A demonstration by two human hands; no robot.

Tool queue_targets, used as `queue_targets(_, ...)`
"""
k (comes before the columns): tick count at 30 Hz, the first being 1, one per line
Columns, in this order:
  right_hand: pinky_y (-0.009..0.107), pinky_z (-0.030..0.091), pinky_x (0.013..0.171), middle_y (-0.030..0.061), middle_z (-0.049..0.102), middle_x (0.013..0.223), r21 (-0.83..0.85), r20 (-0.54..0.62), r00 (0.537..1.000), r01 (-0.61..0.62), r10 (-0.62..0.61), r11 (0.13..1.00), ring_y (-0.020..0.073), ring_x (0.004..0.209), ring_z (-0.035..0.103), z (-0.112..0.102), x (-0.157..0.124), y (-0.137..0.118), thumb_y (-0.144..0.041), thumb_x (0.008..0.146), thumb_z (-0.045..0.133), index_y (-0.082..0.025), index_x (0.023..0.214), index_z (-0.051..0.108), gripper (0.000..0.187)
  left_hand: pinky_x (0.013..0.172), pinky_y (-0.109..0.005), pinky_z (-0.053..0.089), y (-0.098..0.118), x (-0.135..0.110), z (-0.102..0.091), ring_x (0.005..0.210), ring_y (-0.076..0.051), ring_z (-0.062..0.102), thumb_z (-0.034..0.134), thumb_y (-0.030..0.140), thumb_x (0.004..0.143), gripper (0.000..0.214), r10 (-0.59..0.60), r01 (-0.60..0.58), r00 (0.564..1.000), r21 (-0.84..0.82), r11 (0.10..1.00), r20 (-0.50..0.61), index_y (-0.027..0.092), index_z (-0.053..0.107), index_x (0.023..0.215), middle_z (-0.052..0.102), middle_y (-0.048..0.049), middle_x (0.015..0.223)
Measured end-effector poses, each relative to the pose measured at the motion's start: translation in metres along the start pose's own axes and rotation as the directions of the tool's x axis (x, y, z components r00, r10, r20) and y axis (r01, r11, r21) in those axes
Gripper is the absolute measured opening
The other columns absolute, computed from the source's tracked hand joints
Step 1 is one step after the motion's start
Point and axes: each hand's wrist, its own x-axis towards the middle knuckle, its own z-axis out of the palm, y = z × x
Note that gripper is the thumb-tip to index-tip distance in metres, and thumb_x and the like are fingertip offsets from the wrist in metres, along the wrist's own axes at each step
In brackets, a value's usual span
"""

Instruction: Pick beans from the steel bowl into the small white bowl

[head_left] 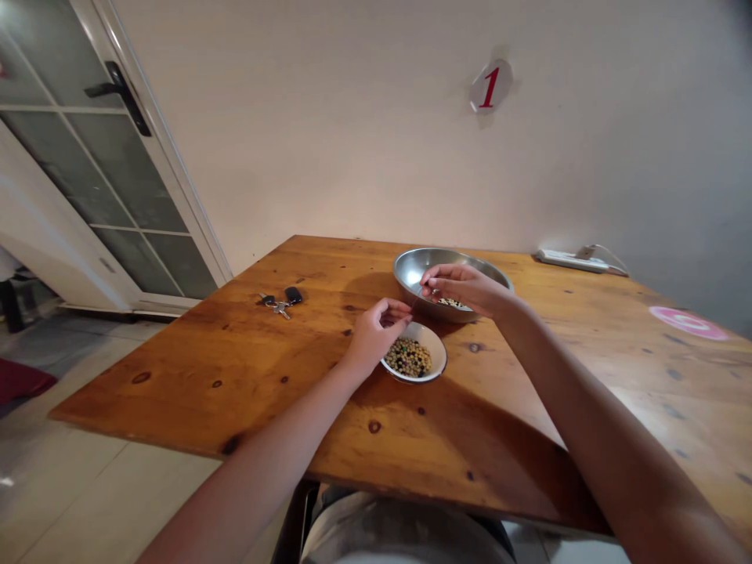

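Currently, the pinched right hand (467,287) is held over a steel bowl (414,266), its grip unclear; the curled left hand (373,337) is kept above a white bowl (435,364) of beans (408,358).

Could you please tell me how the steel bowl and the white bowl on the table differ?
The steel bowl is clearly larger than the white bowl and sits farther from the person. The steel bowl is shiny metal, while the white bowl has a pale, matt-looking surface. The white bowl is well filled with mixed small round pieces, while the steel bowl shows only a few, partly hidden by the right hand. Both are round, open and rest on the wooden table.
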Motion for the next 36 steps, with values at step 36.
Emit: queue_targets(36, 0.028, 0.044, 0.073, -0.0015, 0.060, 0.079, 0.034, 0.061, 0.995, 0.076, -0.078, 0.997, 0.0106, 0.074, 0.057, 0.0064, -0.0003, -0.0057, -0.029, 0.077, 0.068, -0.021, 0.083, 0.060, 0.013, 0.078, -0.029, 0.050, 0.0015, 0.0009, 0.0002, 0.078, -0.015, 0.064, 0.065, 0.015, 0.073, 0.009, -0.022, 0.022, 1.000, 0.001, 1.000, -0.012, 0.015, 0.063, 0.081, 0.069, -0.0045, 0.083)
